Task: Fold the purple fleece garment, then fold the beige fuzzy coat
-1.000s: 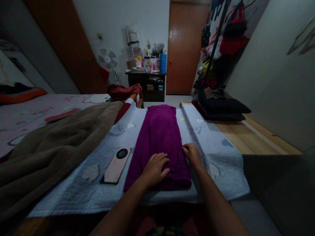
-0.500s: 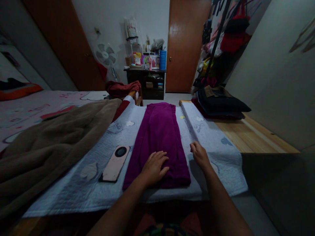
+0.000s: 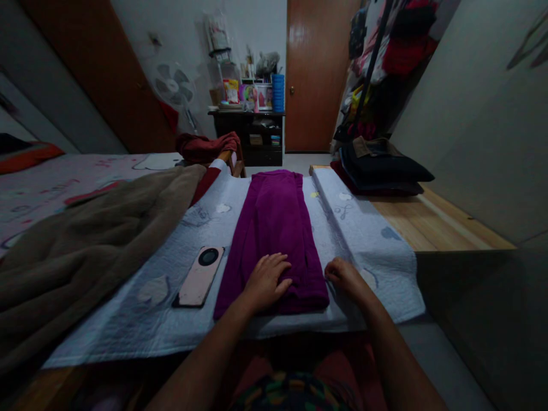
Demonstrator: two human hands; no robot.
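Pale quilted cloth (image 3: 154,331) with grey and white motifs is spread over the surface before you, in a dim room. At your far left, an orange and dark bundle (image 3: 32,157) lies on a pink printed sheet (image 3: 55,171). A brown, plush blanket (image 3: 115,222) spreads across the sheet and onto the quilted cloth. Beyond it, a white fan (image 3: 173,84) is by the wall, and a dark red cloth (image 3: 208,148) is draped over a wooden frame (image 3: 238,165).

Nearer you, a pink phone (image 3: 200,278) lies on the quilted cloth, its round black camera ring up, just beside the purple garment (image 3: 280,217). That garment lies folded lengthwise in front of you. Your left hand (image 3: 268,279) is open, palm down on its near part, fingers slightly spread. Past its far end are a dark cabinet (image 3: 244,137) with mixed items on top and a brown door (image 3: 314,80).

Your right hand (image 3: 346,278) has its fingers curled at the garment's right edge; you cannot tell whether they grip it. Farther right, a stack of folded dark clothes (image 3: 383,168) sits on a wooden board (image 3: 445,228).
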